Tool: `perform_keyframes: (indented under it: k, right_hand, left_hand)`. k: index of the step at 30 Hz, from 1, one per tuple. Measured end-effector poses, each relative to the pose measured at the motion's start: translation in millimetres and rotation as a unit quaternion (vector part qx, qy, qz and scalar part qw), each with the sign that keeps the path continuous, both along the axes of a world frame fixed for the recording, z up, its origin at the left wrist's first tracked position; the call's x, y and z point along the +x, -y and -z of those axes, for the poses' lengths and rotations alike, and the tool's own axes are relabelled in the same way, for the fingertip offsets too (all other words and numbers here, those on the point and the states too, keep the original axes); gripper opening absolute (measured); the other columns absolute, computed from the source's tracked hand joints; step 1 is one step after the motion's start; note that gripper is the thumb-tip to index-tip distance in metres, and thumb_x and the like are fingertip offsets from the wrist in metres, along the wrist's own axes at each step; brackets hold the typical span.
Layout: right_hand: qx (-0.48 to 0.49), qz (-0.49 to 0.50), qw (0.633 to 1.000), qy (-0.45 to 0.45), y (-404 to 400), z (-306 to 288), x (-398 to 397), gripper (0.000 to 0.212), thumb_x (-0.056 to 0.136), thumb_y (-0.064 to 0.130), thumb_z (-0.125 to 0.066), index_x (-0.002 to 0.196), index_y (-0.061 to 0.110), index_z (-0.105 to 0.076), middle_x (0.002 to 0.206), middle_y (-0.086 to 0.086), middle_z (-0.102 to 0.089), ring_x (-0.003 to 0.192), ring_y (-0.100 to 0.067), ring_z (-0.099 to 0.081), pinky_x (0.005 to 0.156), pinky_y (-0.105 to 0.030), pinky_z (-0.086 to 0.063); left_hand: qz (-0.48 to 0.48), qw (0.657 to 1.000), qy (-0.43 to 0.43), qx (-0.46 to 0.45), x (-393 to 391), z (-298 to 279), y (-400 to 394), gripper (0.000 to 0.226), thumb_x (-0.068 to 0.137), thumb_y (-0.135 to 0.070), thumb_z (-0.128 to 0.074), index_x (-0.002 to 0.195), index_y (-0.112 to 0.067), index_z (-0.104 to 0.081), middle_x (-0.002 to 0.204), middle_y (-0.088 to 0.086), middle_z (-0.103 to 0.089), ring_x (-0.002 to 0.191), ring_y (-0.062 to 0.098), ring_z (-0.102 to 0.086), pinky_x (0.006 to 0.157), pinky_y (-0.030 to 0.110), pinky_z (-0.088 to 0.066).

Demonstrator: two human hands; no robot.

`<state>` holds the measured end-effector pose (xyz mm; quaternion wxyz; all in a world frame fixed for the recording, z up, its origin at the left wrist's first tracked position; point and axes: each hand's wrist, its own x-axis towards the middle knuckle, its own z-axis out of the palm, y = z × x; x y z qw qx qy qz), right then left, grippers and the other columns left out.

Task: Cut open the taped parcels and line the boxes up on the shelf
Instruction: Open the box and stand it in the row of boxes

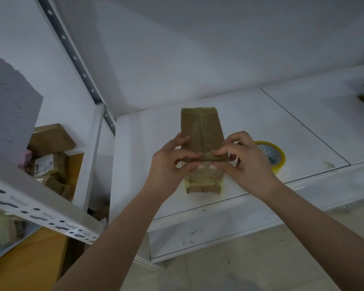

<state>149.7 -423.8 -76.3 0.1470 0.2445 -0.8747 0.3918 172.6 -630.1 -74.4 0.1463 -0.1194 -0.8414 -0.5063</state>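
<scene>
The box (201,131) lies flat on the white shelf (303,131). Its long side points away from me, toward the wall. My left hand (168,164) and my right hand (246,162) both pinch the tape (204,158) at the near end of the box, thumbs and fingers tight on it. A tape roll (271,155) sits just right of my right hand.
</scene>
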Motion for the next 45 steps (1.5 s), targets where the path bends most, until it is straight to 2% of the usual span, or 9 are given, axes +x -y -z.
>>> perform_keyframes:
  k: [7,12,17,21,24,29,34,38,45]
  right_hand:
    - [-0.037,-0.033,0.997,-0.062,6,4,2,0.012,0.079,0.012,-0.080,0.078,0.007,-0.069,0.089,0.003,-0.052,0.067,-0.012,-0.055,0.054,-0.037,-0.049]
    - [-0.026,-0.031,0.999,-0.035,9,3,5,0.021,0.078,0.031,-0.080,0.094,0.017,-0.076,0.101,0.002,-0.055,0.081,-0.015,-0.062,0.062,-0.036,-0.053]
    - [-0.006,-0.015,0.996,-0.083,17,3,3,0.009,0.079,0.017,-0.076,0.078,0.009,-0.074,0.090,-0.005,-0.059,0.076,-0.024,-0.060,0.057,-0.043,-0.051]
    - [-0.024,-0.030,0.998,-0.046,8,2,2,0.009,0.079,0.013,-0.080,0.087,0.010,-0.075,0.102,-0.003,-0.062,0.085,-0.018,-0.064,0.070,-0.036,-0.056]
    - [-0.070,-0.034,0.997,-0.018,-3,4,2,0.013,0.079,0.005,-0.078,0.091,0.010,-0.076,0.114,-0.001,-0.061,0.090,-0.006,-0.063,0.078,-0.011,-0.048]
    - [-0.086,-0.010,0.996,-0.009,-5,8,7,0.007,0.080,-0.001,-0.075,0.085,0.004,-0.075,0.111,-0.010,-0.063,0.089,-0.004,-0.062,0.077,-0.018,-0.053]
    - [-0.087,0.013,0.996,-0.001,-2,11,10,0.006,0.084,0.012,-0.073,0.090,0.009,-0.072,0.120,-0.009,-0.054,0.094,-0.017,-0.065,0.079,-0.028,-0.056]
    - [-0.059,0.049,0.991,0.110,-5,11,13,0.063,0.071,0.067,-0.059,0.130,0.045,-0.050,0.149,0.000,-0.030,0.124,-0.018,-0.051,0.096,-0.033,-0.049]
    - [-0.154,-0.033,0.973,0.170,1,7,6,0.063,0.078,0.042,-0.065,0.138,0.028,-0.051,0.130,0.012,-0.060,0.117,0.002,-0.059,0.102,-0.022,-0.048]
  left_hand:
    - [0.009,0.991,-0.118,-0.060,-1,6,-5,0.006,0.078,0.000,-0.076,0.084,0.002,-0.075,0.104,0.011,-0.071,0.117,-0.004,-0.052,0.110,0.057,-0.037]
    - [0.021,0.992,-0.111,-0.049,4,6,-7,0.020,0.075,0.002,-0.078,0.094,-0.003,-0.074,0.109,-0.030,-0.053,0.124,-0.024,-0.034,0.098,0.063,-0.046]
    - [-0.009,0.992,-0.109,-0.060,-1,10,-11,0.008,0.076,0.007,-0.076,0.076,0.000,-0.071,0.082,0.000,-0.068,0.108,0.002,-0.061,0.116,0.048,-0.031]
    - [0.000,0.999,-0.027,-0.028,1,-3,-2,0.015,0.074,-0.002,-0.081,0.087,-0.008,-0.076,0.113,-0.004,-0.064,0.121,-0.015,-0.046,0.103,0.025,-0.046]
    - [-0.029,1.000,0.008,-0.008,4,-5,8,0.018,0.076,-0.005,-0.081,0.092,-0.013,-0.076,0.130,0.002,-0.061,0.121,0.000,-0.054,0.081,0.012,-0.053]
    - [-0.025,1.000,-0.010,0.012,5,1,3,0.011,0.078,0.000,-0.077,0.087,-0.007,-0.076,0.126,0.006,-0.062,0.113,-0.001,-0.058,0.076,0.008,-0.051]
    - [-0.016,0.999,-0.007,0.039,3,5,-1,0.010,0.080,-0.003,-0.075,0.085,-0.012,-0.074,0.127,0.003,-0.061,0.117,0.003,-0.058,0.081,0.007,-0.049]
    - [0.000,0.994,0.038,0.103,-1,8,13,0.027,0.092,-0.032,-0.056,0.117,-0.029,-0.067,0.142,-0.006,-0.051,0.134,0.003,-0.045,0.107,0.035,-0.045]
    - [-0.007,0.999,0.017,0.038,-9,21,-1,0.044,0.105,-0.041,-0.024,0.143,-0.025,-0.037,0.155,0.003,-0.036,0.148,0.009,-0.021,0.120,0.025,-0.021]
